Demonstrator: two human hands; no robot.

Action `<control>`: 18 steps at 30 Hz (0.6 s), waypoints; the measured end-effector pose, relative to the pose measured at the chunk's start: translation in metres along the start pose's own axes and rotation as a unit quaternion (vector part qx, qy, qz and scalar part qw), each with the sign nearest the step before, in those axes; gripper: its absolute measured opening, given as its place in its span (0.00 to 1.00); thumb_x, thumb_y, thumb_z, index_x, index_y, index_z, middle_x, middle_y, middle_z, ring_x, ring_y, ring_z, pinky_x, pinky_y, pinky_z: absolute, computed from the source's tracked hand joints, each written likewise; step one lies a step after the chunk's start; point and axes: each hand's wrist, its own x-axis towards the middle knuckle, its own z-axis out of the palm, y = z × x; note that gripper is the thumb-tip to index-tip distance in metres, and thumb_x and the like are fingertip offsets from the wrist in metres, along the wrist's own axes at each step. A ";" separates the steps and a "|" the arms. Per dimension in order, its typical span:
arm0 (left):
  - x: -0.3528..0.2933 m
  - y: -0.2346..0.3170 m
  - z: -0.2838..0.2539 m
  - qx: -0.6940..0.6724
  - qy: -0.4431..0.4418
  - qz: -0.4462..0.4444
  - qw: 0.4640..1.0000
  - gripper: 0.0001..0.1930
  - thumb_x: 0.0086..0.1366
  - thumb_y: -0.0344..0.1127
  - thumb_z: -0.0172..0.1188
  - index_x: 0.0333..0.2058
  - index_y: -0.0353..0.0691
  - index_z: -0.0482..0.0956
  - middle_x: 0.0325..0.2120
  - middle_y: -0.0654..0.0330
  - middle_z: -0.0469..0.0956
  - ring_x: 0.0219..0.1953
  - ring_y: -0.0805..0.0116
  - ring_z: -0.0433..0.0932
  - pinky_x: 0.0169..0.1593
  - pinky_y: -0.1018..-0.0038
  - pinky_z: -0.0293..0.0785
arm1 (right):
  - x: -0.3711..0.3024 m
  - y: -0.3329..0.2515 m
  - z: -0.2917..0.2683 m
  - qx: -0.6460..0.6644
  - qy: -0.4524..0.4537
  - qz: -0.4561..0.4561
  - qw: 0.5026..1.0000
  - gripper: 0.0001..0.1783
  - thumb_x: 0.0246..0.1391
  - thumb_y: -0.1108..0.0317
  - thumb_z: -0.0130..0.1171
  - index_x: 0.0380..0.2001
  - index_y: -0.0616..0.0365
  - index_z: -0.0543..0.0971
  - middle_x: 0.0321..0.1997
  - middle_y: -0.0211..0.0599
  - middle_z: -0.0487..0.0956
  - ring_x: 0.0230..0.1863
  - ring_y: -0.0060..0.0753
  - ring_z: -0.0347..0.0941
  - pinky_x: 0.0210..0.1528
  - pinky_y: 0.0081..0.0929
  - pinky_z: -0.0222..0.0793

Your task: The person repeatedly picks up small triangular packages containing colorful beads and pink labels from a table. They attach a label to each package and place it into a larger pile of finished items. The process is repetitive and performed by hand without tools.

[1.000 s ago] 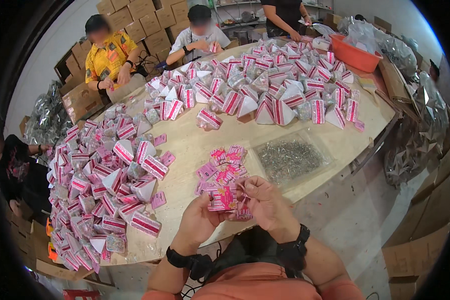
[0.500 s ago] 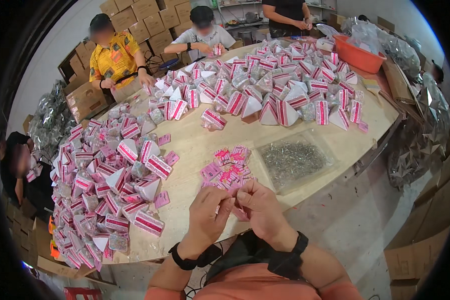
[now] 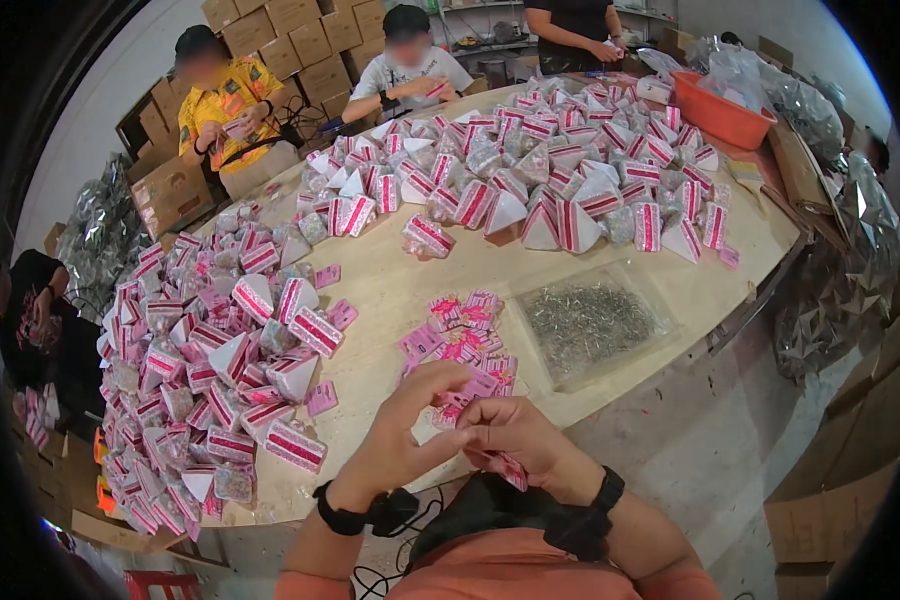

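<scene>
My right hand (image 3: pixel 525 437) is closed, thumb against fingers, on a small pink printed card (image 3: pixel 511 470) that sticks out below the fingers. Just left of it, my left hand (image 3: pixel 410 432) is open, with thumb and index finger curved apart. Beyond both hands lies a loose pile of pink printed cards (image 3: pixel 467 312); the fingers hide its near part. To the right of that pile sits a shallow clear tray (image 3: pixel 615 361) filled with small metal pins (image 3: pixel 592 318). Whether a pin is in my fingers is too small to tell.
A big heap of wedge-shaped, cake-slice-like packs (image 3: pixel 210 370) covers the left of the wooden table (image 3: pixel 370 290). Another heap (image 3: pixel 560 180) spreads across the far side. An orange basin (image 3: pixel 720 118) stands far right. Several people work around the table, with cardboard boxes (image 3: pixel 270 30) behind.
My hands were pinched together over the card; now the left has come away to the left and its fingers have spread. The card stays in my right hand, lower down.
</scene>
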 end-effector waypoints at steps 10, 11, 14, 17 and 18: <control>-0.015 -0.012 -0.015 0.024 -0.185 -0.009 0.982 0.24 0.65 0.42 0.51 0.55 0.33 0.68 0.50 0.46 0.71 0.54 0.51 0.69 0.58 0.64 0.62 | 0.003 0.014 0.001 -0.033 0.037 0.046 0.998 0.10 0.54 0.66 0.61 0.26 0.61 0.75 0.17 0.32 0.73 0.10 0.12 0.60 0.11 0.11 0.51; -0.018 -0.012 -0.013 0.042 -0.175 -0.004 0.984 0.23 0.65 0.42 0.50 0.54 0.33 0.67 0.50 0.45 0.71 0.54 0.50 0.69 0.58 0.64 0.62 | 0.003 0.018 0.000 -0.026 0.041 0.040 0.998 0.09 0.54 0.67 0.60 0.25 0.61 0.75 0.17 0.31 0.73 0.10 0.12 0.59 0.11 0.11 0.51; -0.027 -0.019 -0.011 0.088 -0.145 0.027 0.985 0.22 0.65 0.42 0.51 0.52 0.31 0.68 0.48 0.45 0.71 0.51 0.48 0.70 0.56 0.64 0.65 | 0.004 0.025 -0.004 0.002 0.048 0.036 0.998 0.08 0.53 0.69 0.60 0.26 0.60 0.75 0.17 0.31 0.73 0.11 0.14 0.61 0.11 0.11 0.52; -0.035 -0.022 -0.019 0.113 -0.149 -0.018 0.982 0.23 0.62 0.43 0.56 0.50 0.32 0.69 0.46 0.46 0.72 0.49 0.47 0.72 0.51 0.63 0.69 | 0.001 0.016 -0.003 0.022 0.052 0.054 0.997 0.06 0.52 0.72 0.60 0.26 0.61 0.74 0.17 0.32 0.73 0.12 0.16 0.64 0.12 0.10 0.55; -0.037 -0.019 -0.018 0.133 -0.142 -0.009 0.981 0.24 0.61 0.44 0.58 0.50 0.33 0.69 0.45 0.46 0.72 0.48 0.47 0.72 0.50 0.62 0.70 | -0.001 0.014 -0.003 0.019 0.057 0.057 0.997 0.06 0.51 0.72 0.60 0.26 0.61 0.74 0.17 0.32 0.73 0.12 0.16 0.64 0.12 0.10 0.55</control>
